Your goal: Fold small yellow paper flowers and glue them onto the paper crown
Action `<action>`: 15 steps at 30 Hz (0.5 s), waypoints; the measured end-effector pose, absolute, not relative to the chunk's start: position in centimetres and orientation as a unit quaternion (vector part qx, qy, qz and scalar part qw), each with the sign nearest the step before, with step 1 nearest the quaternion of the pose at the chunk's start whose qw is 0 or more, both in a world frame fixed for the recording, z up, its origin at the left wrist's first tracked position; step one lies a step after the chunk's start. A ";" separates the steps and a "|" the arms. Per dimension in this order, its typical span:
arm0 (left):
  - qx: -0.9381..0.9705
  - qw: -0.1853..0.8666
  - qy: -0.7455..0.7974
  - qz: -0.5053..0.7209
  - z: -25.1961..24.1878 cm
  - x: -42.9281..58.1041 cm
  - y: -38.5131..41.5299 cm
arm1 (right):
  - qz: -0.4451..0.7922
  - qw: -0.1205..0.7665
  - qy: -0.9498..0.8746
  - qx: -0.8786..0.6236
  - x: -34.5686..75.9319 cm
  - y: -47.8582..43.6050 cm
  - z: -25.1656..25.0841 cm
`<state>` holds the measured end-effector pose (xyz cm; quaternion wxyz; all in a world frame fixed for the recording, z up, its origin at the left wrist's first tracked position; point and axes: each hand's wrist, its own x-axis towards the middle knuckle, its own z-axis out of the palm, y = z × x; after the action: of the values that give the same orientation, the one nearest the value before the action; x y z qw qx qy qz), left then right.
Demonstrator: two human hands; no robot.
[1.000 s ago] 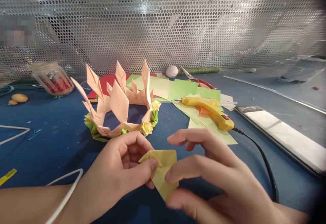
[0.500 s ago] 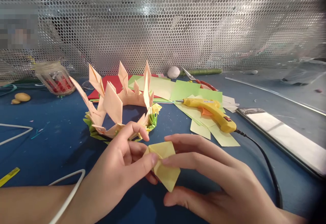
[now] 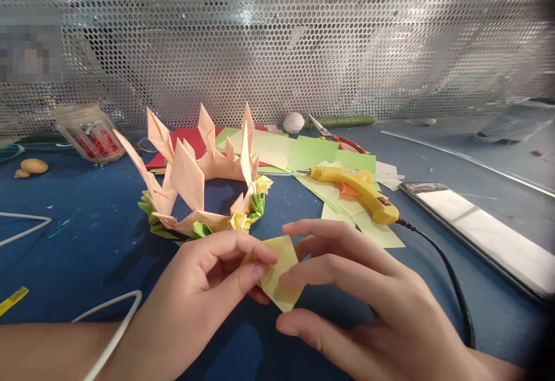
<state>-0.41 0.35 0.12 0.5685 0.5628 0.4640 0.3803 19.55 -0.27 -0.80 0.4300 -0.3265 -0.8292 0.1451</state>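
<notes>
A small piece of folded yellow paper (image 3: 281, 262) is held up over the blue table. My left hand (image 3: 195, 294) pinches its left side between thumb and index finger, the index finger lying across the front. Around the paper's right side my right hand (image 3: 368, 294) is loosely closed, one fingertip resting on the face and the thumb by the lower corner. Just behind my hands stands a peach paper crown (image 3: 188, 178) with tall folded points. Yellow paper flowers (image 3: 240, 222) and green paper leaves (image 3: 257, 204) line its base.
A yellow glue gun (image 3: 351, 184) lies on green paper sheets (image 3: 314, 152); its black cord runs right. Red scissors (image 3: 347, 142) and a white ball (image 3: 293, 122) are behind. A phone (image 3: 472, 230) lies right, a glass jar (image 3: 89, 132) left. Perforated metal panel (image 3: 277, 40) closes the back.
My left index finger has come down onto the front of the yellow paper. The paper now looks flatter and squarer, its fold lines turned from view. The view has shifted slightly.
</notes>
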 end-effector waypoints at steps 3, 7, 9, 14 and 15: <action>0.567 0.566 0.473 0.367 0.1 -0.3 0.2 | 0.131 0.442 -0.827 -0.323 19.5 -0.1 -0.8; 0.570 0.556 0.481 0.366 0.5 -0.1 0.5 | 0.135 0.426 -0.841 -0.306 19.9 0.2 -0.9; 0.568 0.556 0.483 0.367 0.8 0.1 0.7 | 0.121 0.427 -0.842 -0.307 19.9 0.2 -1.0; 0.562 0.569 0.478 0.363 0.8 0.2 0.7 | 0.108 0.442 -0.825 -0.335 19.3 0.0 -1.2; 0.561 0.574 0.476 0.360 0.7 0.1 0.5 | 0.116 0.440 -0.826 -0.334 19.2 0.0 -1.2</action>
<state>0.11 0.48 0.67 0.5739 0.5609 0.4757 0.3602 19.23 -0.05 -1.24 0.4396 -0.3335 -0.8258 0.1165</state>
